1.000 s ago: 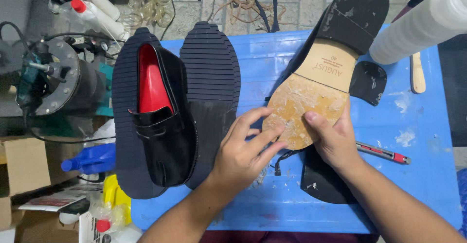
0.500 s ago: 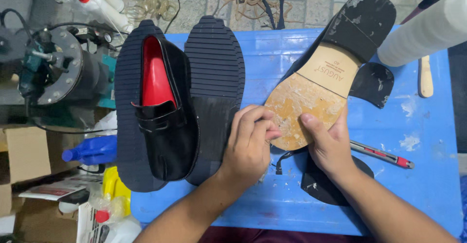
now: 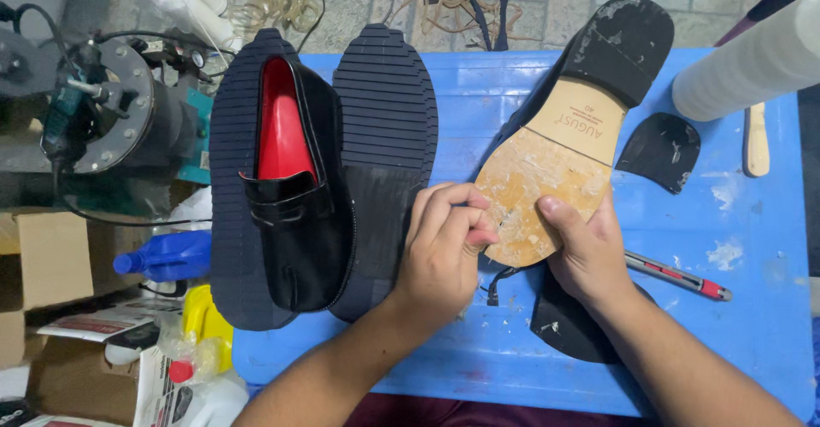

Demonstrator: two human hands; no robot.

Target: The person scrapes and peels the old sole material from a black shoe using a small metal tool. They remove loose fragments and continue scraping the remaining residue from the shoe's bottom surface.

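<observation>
On the blue worktable (image 3: 752,307), the upturned black shoe with its scraped tan leather sole (image 3: 547,179) looks mostly stripped, the right hand (image 3: 589,256) clamping its forepart while the curled left hand (image 3: 444,252) pinches the toe edge, residue apparently remaining.

upturned shoe (image 3: 564,149), worn tan sole, on blue table (image 3: 478,102)

Evenly lit from above, fairly bright, colours saturated on the blue counter (image 3: 478,85). Soft short shadows under both hands. Mild glare on the glossy black loafer (image 3: 299,222). Sharp at centre; white cylinder (image 3: 752,60) at top right blurred, left edge dimmer and slightly stretched.
</observation>
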